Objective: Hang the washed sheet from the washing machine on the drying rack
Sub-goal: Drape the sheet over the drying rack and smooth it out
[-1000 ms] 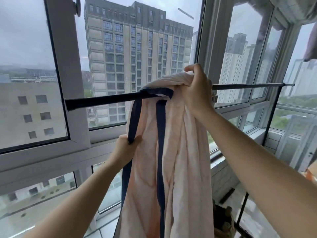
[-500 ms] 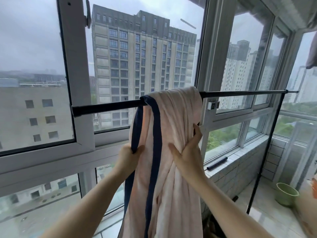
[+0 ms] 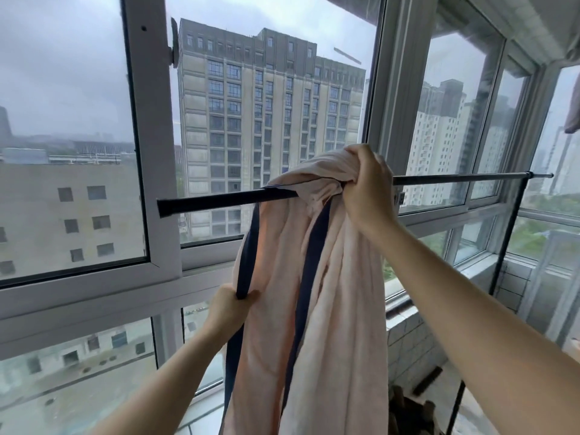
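Observation:
A pale pink sheet with dark blue edging hangs bunched over the black top bar of the drying rack and drops out of view at the bottom. My right hand grips a bunch of the sheet at the bar, lifting it slightly above the rod. My left hand sits lower on the left and pinches the blue edge of the sheet. The bar's right part runs to a black upright post.
Large white-framed windows stand just behind the rack, with tower blocks outside. A tiled sill and low wall run under the right windows. Dark items lie on the floor at the bottom right. A cloth hangs at the far right edge.
My right hand has gone from the sheet's front, below the bar, up to the bar and now grips the bunched top. My left hand keeps its hold on the blue edge.

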A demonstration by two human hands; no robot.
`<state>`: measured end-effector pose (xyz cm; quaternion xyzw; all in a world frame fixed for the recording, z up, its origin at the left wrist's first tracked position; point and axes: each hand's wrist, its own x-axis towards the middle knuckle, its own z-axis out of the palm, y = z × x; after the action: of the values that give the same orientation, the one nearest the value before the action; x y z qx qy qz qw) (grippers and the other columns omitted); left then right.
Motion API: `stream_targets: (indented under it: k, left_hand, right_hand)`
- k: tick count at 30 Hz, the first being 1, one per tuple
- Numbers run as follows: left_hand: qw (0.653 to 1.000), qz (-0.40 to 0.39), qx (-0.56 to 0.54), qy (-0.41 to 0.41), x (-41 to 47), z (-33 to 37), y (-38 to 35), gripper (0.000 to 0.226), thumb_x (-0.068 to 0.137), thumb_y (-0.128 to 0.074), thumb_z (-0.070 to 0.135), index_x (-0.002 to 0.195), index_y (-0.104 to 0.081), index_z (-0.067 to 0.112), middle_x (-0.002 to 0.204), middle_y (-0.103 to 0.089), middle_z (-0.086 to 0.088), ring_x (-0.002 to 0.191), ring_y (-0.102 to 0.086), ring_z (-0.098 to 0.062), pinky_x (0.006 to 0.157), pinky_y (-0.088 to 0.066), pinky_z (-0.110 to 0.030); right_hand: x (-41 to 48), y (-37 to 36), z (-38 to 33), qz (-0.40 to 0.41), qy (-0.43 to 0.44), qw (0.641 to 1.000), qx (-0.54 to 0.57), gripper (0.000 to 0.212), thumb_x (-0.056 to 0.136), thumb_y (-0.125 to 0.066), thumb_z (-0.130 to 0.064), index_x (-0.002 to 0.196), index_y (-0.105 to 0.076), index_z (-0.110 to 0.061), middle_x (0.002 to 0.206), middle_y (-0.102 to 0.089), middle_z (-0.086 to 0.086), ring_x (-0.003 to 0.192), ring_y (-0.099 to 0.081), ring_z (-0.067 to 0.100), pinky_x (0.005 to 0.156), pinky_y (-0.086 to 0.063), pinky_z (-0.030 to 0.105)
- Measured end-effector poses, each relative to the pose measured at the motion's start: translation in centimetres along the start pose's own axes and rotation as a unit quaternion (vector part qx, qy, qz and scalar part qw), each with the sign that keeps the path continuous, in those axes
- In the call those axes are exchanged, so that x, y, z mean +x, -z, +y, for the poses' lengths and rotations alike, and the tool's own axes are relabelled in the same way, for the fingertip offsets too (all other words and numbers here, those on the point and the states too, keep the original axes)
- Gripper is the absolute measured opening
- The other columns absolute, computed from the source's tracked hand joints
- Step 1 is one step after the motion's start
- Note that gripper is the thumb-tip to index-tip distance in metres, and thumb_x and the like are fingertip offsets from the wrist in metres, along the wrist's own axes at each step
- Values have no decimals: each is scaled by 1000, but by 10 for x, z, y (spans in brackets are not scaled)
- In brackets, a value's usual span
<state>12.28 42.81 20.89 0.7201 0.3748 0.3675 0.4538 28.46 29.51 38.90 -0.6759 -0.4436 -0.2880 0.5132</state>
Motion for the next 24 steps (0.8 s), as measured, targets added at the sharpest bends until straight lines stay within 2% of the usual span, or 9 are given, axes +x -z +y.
stream_targets:
  k: [3,5,8,12,14,17,20,22,24]
  left_hand:
    - [996,35,-24,-76,-1,14,8,11,86,-64,9,77,-64,2,72,-67,-11,65,-63,-27,64,-54,-42]
    - [985,75,-31,-153,0,25,14,6,85,-63,2,79,-61,2,71,-63,-3,63,-58,-17,61,-49,-33]
    - [972,112,-67,-197,-1,40,22,25,86,-61,-2,104,-65,15,93,-68,5,85,-65,-2,73,-52,-13]
    - [964,124,-85,-219,-1,52,24,23,89,-60,4,106,-65,19,100,-70,2,88,-68,-12,80,-54,-23]
    - [961,125,-81,-232,-4,58,24,16,90,-62,9,104,-69,14,94,-71,3,82,-68,-8,76,-54,-20]
    - [957,122,-43,-261,-9,64,25,15,90,-65,13,78,-71,9,64,-66,3,55,-55,-1,57,-45,-15]
    - [955,115,-5,-273,-13,60,22,34,89,-66,12,56,-57,14,48,-48,12,45,-42,1,52,-31,-8]
    - [958,110,3,-265,-16,55,20,33,89,-66,14,57,-58,11,50,-52,6,48,-44,1,58,-38,-9]
    - [959,105,4,-263,-16,50,22,27,89,-67,17,67,-65,1,61,-62,-8,54,-50,-5,66,-50,-22]
  right_hand:
    - [-6,-7,6,-95,-27,994,-47,57,86,-55,-2,136,-37,-24,135,-36,14,106,-49,29,76,-40,29]
    - [-26,-11,13,-130,-36,990,-28,70,87,-63,-15,142,-21,-28,136,-32,13,103,-51,33,74,-41,34]
    - [-55,-16,14,-130,-47,990,3,88,84,-69,-33,146,-6,-28,139,-27,12,117,-44,35,90,-44,45]
    - [-75,-14,1,-67,23,987,-143,86,86,-68,-32,148,-8,-25,151,-17,19,135,-27,41,107,-34,58]
    - [-80,-12,-9,-22,116,975,-188,72,86,-66,-32,145,-26,-19,147,-27,20,134,-29,41,107,-34,57]
    - [-85,-17,-23,-18,212,957,-197,47,85,-64,-40,123,-51,-17,124,-48,11,117,-41,32,94,-42,45]
    - [-93,-31,-26,-17,171,968,-183,47,84,-66,-41,115,-51,-10,107,-54,9,98,-49,28,82,-45,40]
    - [-98,-39,-24,-14,144,977,-155,48,85,-65,-39,116,-47,-7,104,-55,8,94,-54,27,81,-49,40]
    - [-102,-44,-23,-8,124,984,-129,43,88,-63,-37,114,-44,-8,102,-58,6,90,-58,25,72,-51,37]
